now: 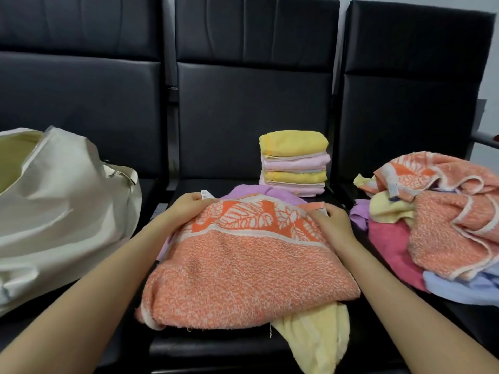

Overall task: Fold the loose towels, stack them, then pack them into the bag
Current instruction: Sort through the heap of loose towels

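Observation:
An orange towel with a leaf-pattern border (243, 265) lies spread on the middle seat, over a purple towel (251, 191) and a pale yellow towel (316, 336). My left hand (186, 207) grips its far left corner. Its far right corner is pinched by my right hand (333, 221). Behind it stands a stack of folded yellow and pink towels (294, 163). A cream fabric bag (54, 211) sits open on the left seat. Loose towels (437, 228) in orange, pink, yellow and blue are heaped on the right seat.
Three black padded seats (251, 103) in a row carry everything, their backrests rising behind. A metal armrest (486, 137) shows at the far right edge.

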Tool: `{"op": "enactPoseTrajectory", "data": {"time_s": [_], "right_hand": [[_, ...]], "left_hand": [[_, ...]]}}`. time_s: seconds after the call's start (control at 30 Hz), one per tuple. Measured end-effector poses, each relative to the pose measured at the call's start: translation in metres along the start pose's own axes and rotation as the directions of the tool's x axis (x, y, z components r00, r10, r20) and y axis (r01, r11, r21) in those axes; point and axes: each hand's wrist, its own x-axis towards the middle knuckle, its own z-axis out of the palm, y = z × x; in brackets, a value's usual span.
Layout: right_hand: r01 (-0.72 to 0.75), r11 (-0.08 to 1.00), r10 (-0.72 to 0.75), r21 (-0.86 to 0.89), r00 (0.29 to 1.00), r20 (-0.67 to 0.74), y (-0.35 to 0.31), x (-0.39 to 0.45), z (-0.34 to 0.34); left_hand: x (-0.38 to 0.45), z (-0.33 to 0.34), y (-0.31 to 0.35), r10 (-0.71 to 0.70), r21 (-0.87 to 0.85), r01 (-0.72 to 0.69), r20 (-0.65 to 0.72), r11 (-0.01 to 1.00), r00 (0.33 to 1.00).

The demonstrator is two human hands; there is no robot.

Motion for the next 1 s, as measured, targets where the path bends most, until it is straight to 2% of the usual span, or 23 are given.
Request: {"op": "enactPoseTrajectory", "data": {"time_s": [0.2,0.3,0.4,0.47,0.53,0.63,0.7,0.77,0.83,0.87,1.0], "right_hand": [[0.021,1.000,-0.021,0.016,1.000,-0.014,0.000,-0.003,-0.007],[-0.014,1.000,0.013,0.003,0.999,0.045,-0.003,-0.007,-0.007],[-0.047,0.993,0.064,-0.110,0.986,0.155,-0.003,-0.009,-0.008],[-0.073,0.991,0.092,-0.109,0.979,0.181,-0.003,-0.011,-0.009],[-0.074,0.992,0.089,-0.101,0.984,0.151,-0.009,-0.011,-0.012],[-0.030,0.989,0.041,-0.146,0.996,0.074,-0.025,-0.008,-0.022],[-0.012,0.988,0.023,-0.154,0.997,0.071,-0.036,-0.011,-0.029],[0.034,0.973,-0.008,-0.227,0.993,0.114,-0.043,-0.018,-0.034],[0.118,0.944,-0.086,-0.308,0.990,0.113,-0.047,-0.029,-0.038],[0.162,0.934,-0.143,-0.320,0.986,0.083,-0.050,-0.035,-0.039],[0.343,0.914,-0.355,-0.218,0.935,-0.018,-0.055,-0.078,-0.036]], "left_hand": [[-0.007,0.001,0.001,0.151,0.081,-0.147,-0.044,0.986,0.988],[-0.006,0.001,0.003,0.087,0.017,-0.087,0.014,0.996,0.996],[-0.007,0.002,0.006,0.018,-0.056,-0.015,0.061,0.998,0.998],[-0.006,0.002,0.007,0.029,-0.087,-0.031,-0.025,0.996,0.999],[-0.004,0.000,0.011,0.102,-0.043,-0.111,-0.170,0.993,0.980],[-0.006,-0.006,0.021,0.353,0.252,-0.282,-0.312,0.926,0.882],[-0.015,-0.014,0.024,0.537,0.485,-0.353,-0.318,0.800,0.781],[-0.028,-0.018,0.022,0.671,0.636,-0.398,-0.265,0.661,0.692],[-0.041,-0.019,0.015,0.745,0.693,-0.436,-0.221,0.574,0.630],[-0.049,-0.019,0.011,0.756,0.696,-0.446,-0.215,0.563,0.618],[-0.087,-0.013,-0.007,0.821,0.709,-0.531,-0.118,0.464,0.559]]}}
